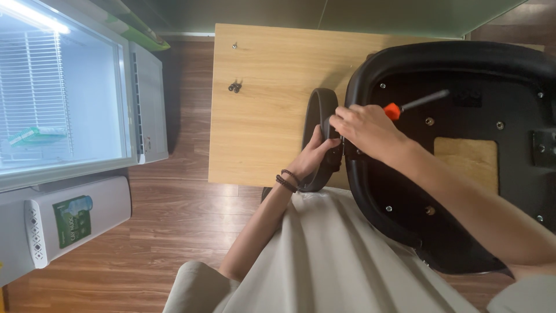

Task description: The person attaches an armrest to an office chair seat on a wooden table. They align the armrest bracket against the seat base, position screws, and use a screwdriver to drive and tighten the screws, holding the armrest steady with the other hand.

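Hands [347, 136] on armrest [317, 124] — screwdriver [414, 104] gripped.

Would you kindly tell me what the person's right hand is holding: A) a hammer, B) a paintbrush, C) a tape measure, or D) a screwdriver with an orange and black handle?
D: the right hand grips a screwdriver whose orange collar and dark handle stick out over the upturned black chair seat.

Matt black plastic seat shell [463, 64], pale wood tabletop [260, 127] (smooth)

Screwdriver [414, 104] tip behind right hand [365, 130]
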